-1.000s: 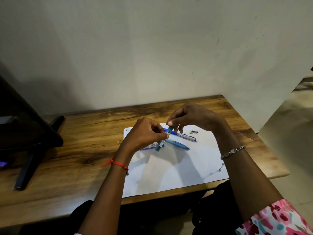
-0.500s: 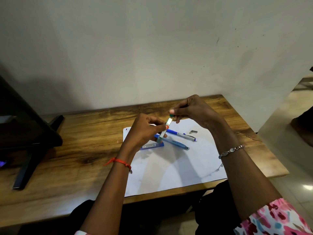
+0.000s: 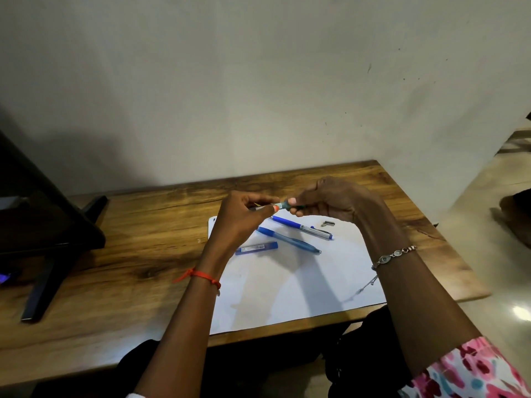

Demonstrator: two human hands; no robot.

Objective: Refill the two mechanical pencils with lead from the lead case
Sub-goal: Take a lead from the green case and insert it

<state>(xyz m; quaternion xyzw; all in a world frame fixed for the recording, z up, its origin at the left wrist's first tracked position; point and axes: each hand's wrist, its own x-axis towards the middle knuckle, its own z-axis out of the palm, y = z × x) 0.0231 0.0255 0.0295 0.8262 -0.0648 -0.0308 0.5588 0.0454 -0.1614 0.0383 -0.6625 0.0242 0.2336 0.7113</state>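
Observation:
My left hand (image 3: 240,224) and my right hand (image 3: 337,202) hold a small green lead case (image 3: 280,205) level above the table. The left fingers pinch its clear labelled body, and the right fingers pinch its green cap end. Below them, two blue mechanical pencils lie on a white paper sheet (image 3: 301,288): one with a silver end (image 3: 301,226) and one all blue (image 3: 290,241). A blue lead case (image 3: 256,248) lies flat beside the left wrist. A small metal cap (image 3: 328,224) rests near the silver-ended pencil.
The paper lies on a wooden table (image 3: 129,254) set against a plain wall. A black stand with splayed legs (image 3: 43,239) occupies the table's left end. The table's right edge drops to a tiled floor (image 3: 488,239).
The green lead case went from steeply tilted near the paper to lying level and higher. My right hand moved up and right, still pinching the green end.

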